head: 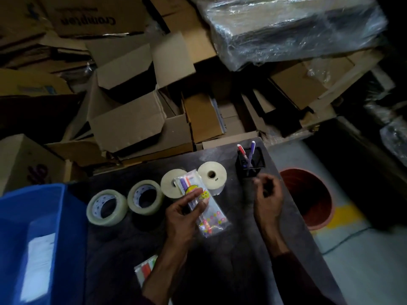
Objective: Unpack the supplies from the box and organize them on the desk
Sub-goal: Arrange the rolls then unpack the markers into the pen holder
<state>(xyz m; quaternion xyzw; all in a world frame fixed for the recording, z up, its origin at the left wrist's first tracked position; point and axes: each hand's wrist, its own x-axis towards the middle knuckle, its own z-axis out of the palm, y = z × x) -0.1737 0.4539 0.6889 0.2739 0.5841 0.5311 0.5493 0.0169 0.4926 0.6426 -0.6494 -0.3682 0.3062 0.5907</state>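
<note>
Left hand [182, 214] pinches the pen packet [211, 219] mid-length — light, slippery, floppy plastic. Right hand [267, 194], beside the pen holder [250, 164], is curled — contents unclear.

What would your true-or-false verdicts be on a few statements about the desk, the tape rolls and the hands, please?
1. The left hand holds a clear packet of pens. True.
2. The black pen holder is empty. False: two pens stand in it.
3. Two clear tape rolls lie on the desk. True.
4. The right hand grips a tape roll. False: it holds no roll and is beside the pen holder.
</note>
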